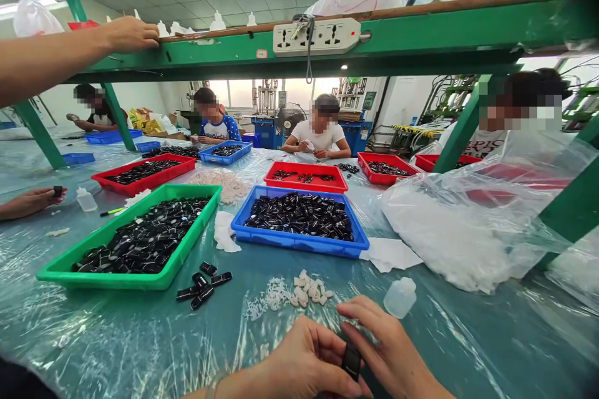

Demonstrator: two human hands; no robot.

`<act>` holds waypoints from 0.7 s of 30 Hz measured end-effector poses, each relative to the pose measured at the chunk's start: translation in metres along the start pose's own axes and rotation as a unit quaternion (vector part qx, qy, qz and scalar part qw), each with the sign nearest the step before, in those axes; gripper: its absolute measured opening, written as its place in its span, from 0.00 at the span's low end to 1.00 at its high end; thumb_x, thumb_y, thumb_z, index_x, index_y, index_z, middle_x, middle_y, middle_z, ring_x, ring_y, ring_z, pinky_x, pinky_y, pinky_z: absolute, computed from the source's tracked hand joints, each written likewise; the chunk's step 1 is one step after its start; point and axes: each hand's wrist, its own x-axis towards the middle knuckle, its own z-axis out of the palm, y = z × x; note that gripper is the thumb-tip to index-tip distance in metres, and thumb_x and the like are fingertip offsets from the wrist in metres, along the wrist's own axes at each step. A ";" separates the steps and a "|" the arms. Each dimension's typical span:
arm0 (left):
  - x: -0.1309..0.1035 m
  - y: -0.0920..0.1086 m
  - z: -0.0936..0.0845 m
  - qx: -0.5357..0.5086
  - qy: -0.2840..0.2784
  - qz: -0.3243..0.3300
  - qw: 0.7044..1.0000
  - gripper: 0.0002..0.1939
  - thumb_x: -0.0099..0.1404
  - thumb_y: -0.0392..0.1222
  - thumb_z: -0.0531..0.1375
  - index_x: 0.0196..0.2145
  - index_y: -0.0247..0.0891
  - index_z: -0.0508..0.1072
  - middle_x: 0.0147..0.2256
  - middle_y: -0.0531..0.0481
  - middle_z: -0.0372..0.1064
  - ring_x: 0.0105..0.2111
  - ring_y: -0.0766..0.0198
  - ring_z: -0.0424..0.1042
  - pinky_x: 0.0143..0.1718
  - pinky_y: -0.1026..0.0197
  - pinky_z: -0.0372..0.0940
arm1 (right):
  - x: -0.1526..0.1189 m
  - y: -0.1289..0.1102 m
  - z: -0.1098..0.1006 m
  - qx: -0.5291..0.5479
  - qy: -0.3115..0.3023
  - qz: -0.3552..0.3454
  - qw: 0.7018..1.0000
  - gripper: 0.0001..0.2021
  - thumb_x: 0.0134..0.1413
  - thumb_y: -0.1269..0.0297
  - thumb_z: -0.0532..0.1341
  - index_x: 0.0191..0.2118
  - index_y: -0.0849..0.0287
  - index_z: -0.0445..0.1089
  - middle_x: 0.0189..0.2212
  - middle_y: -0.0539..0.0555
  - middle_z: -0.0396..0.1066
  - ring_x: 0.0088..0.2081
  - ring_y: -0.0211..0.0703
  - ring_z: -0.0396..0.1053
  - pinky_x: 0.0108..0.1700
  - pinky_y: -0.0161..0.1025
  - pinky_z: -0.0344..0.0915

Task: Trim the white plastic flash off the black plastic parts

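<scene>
My left hand (pixel 311 358) is closed around a small glossy black plastic piece (pixel 350 362) near the bottom edge of the view. Close against its right side is my right hand (pixel 386 343), fingers apart and curved over the piece; its thumb is hidden. Just beyond my hands lie a pile of small cream-coloured parts (pixel 309 290) and a scatter of tiny white bits (pixel 271 299). A small translucent bottle (pixel 400 298) stands to their right. Several similar black pieces (pixel 203 285) lie loose on the plastic-covered table at the left.
Ahead are a green tray (pixel 161 280) and a blue tray (pixel 299 242), both full of black pieces. A clear bag (pixel 468 249) of white material bulges at right. Overhead runs a green shelf beam (pixel 402 34) with a power strip. Co-workers sit opposite; another person's hand (pixel 133 34) rests on the beam.
</scene>
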 end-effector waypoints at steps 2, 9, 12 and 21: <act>0.000 -0.002 -0.001 0.000 -0.012 0.006 1.000 0.15 0.43 0.38 0.68 0.31 0.29 0.77 0.30 0.45 0.72 0.20 0.74 0.65 0.20 0.73 0.59 | 0.013 -0.002 0.002 0.011 -0.088 0.027 0.996 0.10 0.58 0.72 0.51 0.40 0.60 0.69 0.36 0.55 0.68 0.38 0.38 0.66 0.39 0.34 0.65; 0.001 -0.004 -0.003 0.002 -0.034 0.009 0.999 0.17 0.42 0.42 0.69 0.32 0.32 0.78 0.31 0.49 0.72 0.25 0.74 0.65 0.28 0.72 0.58 | 0.063 0.000 0.029 -0.023 -0.162 0.033 0.986 0.10 0.48 0.79 0.57 0.31 0.60 0.72 0.35 0.52 0.69 0.40 0.40 0.63 0.42 0.37 0.61; 0.005 -0.009 -0.006 -0.002 -0.051 0.027 0.998 0.18 0.41 0.43 0.70 0.32 0.32 0.77 0.34 0.48 0.72 0.30 0.70 0.68 0.31 0.70 0.60 | 0.071 0.002 0.048 -0.051 -0.172 0.033 0.983 0.08 0.44 0.78 0.61 0.28 0.59 0.72 0.34 0.52 0.68 0.40 0.41 0.62 0.40 0.38 0.59; 0.005 -0.010 -0.007 -0.022 -0.043 0.019 0.999 0.18 0.42 0.42 0.70 0.32 0.31 0.77 0.34 0.47 0.73 0.29 0.71 0.69 0.31 0.71 0.60 | 0.072 0.000 0.059 -0.119 -0.196 0.034 0.973 0.06 0.46 0.78 0.58 0.29 0.61 0.69 0.36 0.54 0.66 0.40 0.44 0.59 0.39 0.41 0.54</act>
